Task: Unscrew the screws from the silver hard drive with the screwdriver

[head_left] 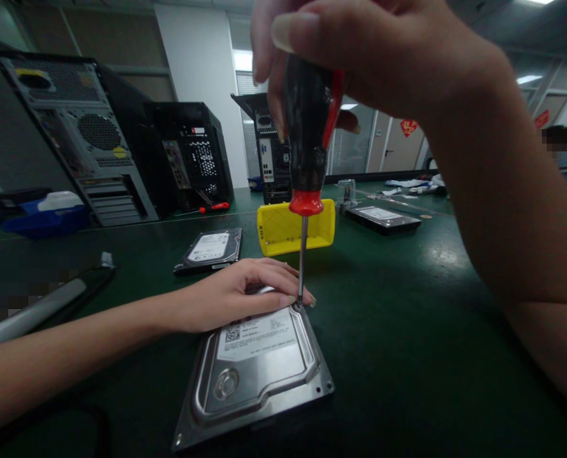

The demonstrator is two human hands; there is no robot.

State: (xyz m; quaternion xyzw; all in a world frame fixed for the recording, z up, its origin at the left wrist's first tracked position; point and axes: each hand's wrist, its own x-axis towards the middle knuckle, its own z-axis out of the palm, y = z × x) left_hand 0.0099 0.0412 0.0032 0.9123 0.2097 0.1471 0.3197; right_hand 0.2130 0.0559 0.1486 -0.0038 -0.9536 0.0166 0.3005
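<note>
A silver hard drive [259, 375] with a white label lies flat on the green table [407, 343] in front of me. My right hand [359, 57] is wrapped round the black and red handle of a screwdriver [308, 146], held upright. Its thin shaft comes down onto the drive's far right corner. My left hand [235, 296] lies across the drive's far edge, fingers stretched out and pressing on it, fingertips right beside the screwdriver tip.
A yellow plastic box [283, 232] stands just behind the drive. A second hard drive [210, 249] lies back left, a third [382, 217] back right. Three open computer cases [80, 133] stand along the far edge, with a red-handled screwdriver [214, 207] beside them.
</note>
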